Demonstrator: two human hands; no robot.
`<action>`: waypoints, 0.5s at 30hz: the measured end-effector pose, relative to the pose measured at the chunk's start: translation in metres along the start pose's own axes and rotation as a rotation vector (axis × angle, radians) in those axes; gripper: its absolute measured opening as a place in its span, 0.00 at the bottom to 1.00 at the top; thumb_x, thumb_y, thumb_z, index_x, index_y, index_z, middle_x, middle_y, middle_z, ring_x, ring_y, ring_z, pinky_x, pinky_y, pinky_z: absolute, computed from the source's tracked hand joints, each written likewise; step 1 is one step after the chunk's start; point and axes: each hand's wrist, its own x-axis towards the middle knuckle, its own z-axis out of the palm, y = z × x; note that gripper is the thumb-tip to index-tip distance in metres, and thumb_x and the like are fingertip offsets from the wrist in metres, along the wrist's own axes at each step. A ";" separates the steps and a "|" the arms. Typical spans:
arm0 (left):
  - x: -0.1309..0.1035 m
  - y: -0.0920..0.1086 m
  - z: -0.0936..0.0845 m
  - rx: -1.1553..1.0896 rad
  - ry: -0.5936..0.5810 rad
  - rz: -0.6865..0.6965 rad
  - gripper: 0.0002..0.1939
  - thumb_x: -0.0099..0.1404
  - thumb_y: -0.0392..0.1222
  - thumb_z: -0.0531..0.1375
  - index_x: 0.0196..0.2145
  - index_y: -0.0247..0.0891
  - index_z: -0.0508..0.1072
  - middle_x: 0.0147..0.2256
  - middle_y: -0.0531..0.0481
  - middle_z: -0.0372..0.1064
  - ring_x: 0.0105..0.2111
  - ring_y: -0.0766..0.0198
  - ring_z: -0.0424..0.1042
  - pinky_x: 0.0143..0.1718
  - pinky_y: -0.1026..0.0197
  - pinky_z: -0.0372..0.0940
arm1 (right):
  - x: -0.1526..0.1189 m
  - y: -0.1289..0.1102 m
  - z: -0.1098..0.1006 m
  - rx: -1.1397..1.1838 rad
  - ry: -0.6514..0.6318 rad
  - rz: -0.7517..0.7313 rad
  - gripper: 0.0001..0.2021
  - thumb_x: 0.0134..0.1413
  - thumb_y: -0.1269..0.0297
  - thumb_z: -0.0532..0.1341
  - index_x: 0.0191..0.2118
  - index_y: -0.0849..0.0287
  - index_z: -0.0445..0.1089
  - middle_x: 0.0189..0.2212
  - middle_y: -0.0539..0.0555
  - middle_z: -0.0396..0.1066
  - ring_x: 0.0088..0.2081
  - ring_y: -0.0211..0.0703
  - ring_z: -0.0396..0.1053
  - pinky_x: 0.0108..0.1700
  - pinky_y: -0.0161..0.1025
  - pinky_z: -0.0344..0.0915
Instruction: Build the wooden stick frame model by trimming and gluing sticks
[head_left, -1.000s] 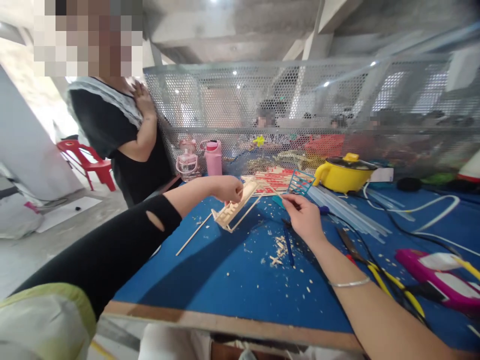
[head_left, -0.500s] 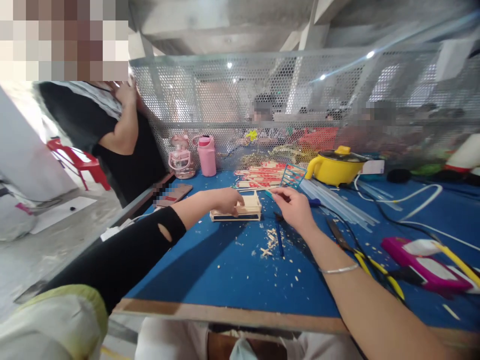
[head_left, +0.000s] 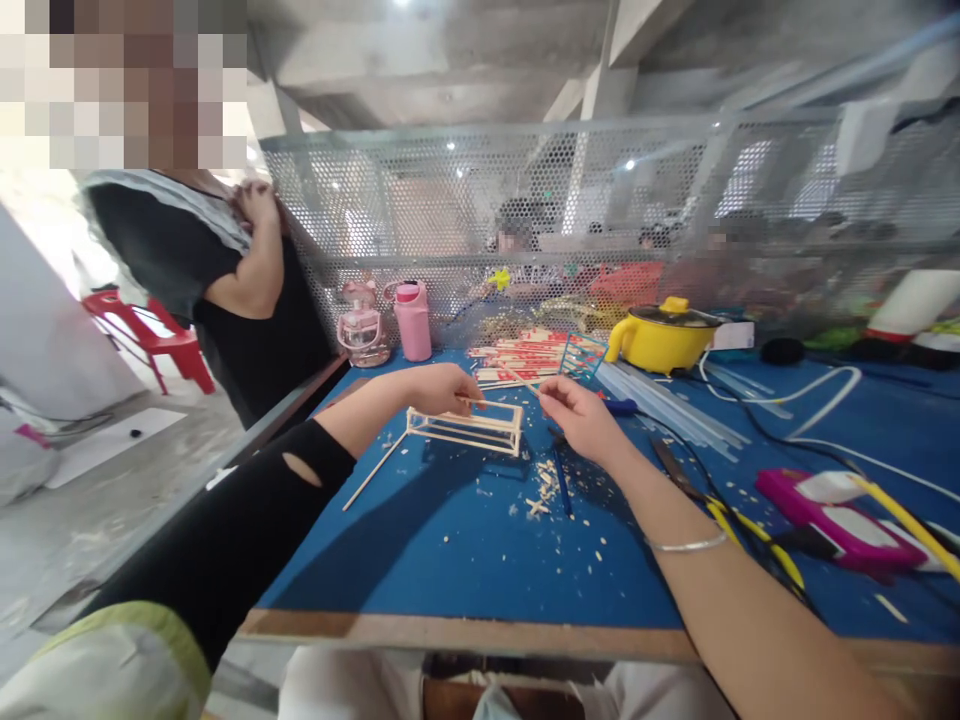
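Observation:
A small open box frame of thin wooden sticks (head_left: 465, 438) hangs just above the blue table. My left hand (head_left: 442, 388) is closed on its upper far edge, fingers pinched from above. From the frame's left corner one long stick (head_left: 375, 472) slants down toward the lower left. To the right of the frame, my right hand (head_left: 576, 412) pinches a thin wooden stick (head_left: 523, 379) between thumb and fingers; the stick's far end points up and left. Below the right hand lie a blue-handled tool (head_left: 562, 482) and stick offcuts (head_left: 540, 492).
Behind the hands lies a pile of red-marked sticks (head_left: 529, 352) beside a teal rack (head_left: 582, 356). Clear glue sticks (head_left: 671, 410), a yellow pot (head_left: 667, 340), yellow-handled pliers (head_left: 720, 512) and a magenta device (head_left: 840, 520) occupy the right. Pink bottles (head_left: 412, 322) stand back left, near a standing person (head_left: 247, 300).
The stick frame has turned in my left hand, so its open sides and the long slanting stick now show. My right hand keeps its pinch in nearly the same place.

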 end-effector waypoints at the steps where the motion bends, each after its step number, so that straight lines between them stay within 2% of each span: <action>1: 0.000 0.001 -0.001 -0.032 0.009 -0.007 0.15 0.49 0.33 0.62 0.37 0.40 0.80 0.29 0.52 0.76 0.28 0.64 0.69 0.30 0.66 0.57 | -0.001 -0.001 0.001 0.005 -0.018 -0.001 0.10 0.55 0.56 0.56 0.34 0.57 0.65 0.23 0.46 0.61 0.24 0.36 0.58 0.28 0.35 0.57; 5: 0.002 0.006 0.006 -0.155 0.039 0.015 0.14 0.48 0.34 0.62 0.35 0.41 0.80 0.25 0.53 0.76 0.24 0.65 0.69 0.28 0.67 0.59 | -0.004 -0.008 0.005 0.022 -0.101 0.024 0.17 0.53 0.52 0.58 0.42 0.58 0.66 0.22 0.45 0.61 0.23 0.36 0.56 0.27 0.35 0.55; 6: 0.002 0.007 0.008 -0.207 0.035 0.034 0.14 0.48 0.34 0.63 0.35 0.42 0.80 0.24 0.53 0.75 0.23 0.65 0.70 0.27 0.67 0.60 | -0.004 -0.010 0.006 0.023 -0.127 0.025 0.16 0.53 0.51 0.57 0.41 0.58 0.67 0.23 0.46 0.62 0.24 0.36 0.57 0.28 0.35 0.55; 8: 0.002 0.009 0.011 -0.332 0.027 0.057 0.14 0.47 0.36 0.64 0.35 0.42 0.80 0.22 0.52 0.74 0.22 0.64 0.70 0.26 0.67 0.61 | -0.005 -0.012 0.007 0.010 -0.161 0.015 0.14 0.54 0.52 0.56 0.31 0.59 0.67 0.22 0.46 0.61 0.25 0.37 0.57 0.28 0.35 0.54; 10: 0.000 0.007 0.012 -0.430 0.045 0.048 0.12 0.49 0.38 0.65 0.34 0.41 0.80 0.22 0.51 0.75 0.22 0.63 0.71 0.26 0.66 0.62 | -0.005 -0.013 0.008 -0.017 -0.165 0.008 0.16 0.54 0.52 0.55 0.23 0.58 0.62 0.19 0.46 0.55 0.24 0.36 0.53 0.27 0.34 0.51; 13: -0.006 -0.003 0.009 -0.505 0.048 -0.004 0.11 0.52 0.44 0.64 0.34 0.40 0.79 0.27 0.47 0.77 0.27 0.61 0.74 0.29 0.64 0.64 | -0.006 -0.011 0.009 -0.044 -0.143 0.004 0.17 0.55 0.53 0.54 0.21 0.57 0.56 0.19 0.45 0.50 0.24 0.35 0.50 0.28 0.34 0.49; 15: -0.010 -0.013 0.007 -0.504 -0.011 -0.023 0.14 0.52 0.46 0.65 0.36 0.39 0.79 0.29 0.47 0.77 0.30 0.61 0.74 0.32 0.64 0.64 | -0.005 -0.010 0.009 -0.054 -0.131 0.005 0.17 0.55 0.54 0.54 0.21 0.57 0.55 0.19 0.45 0.50 0.24 0.35 0.50 0.28 0.35 0.49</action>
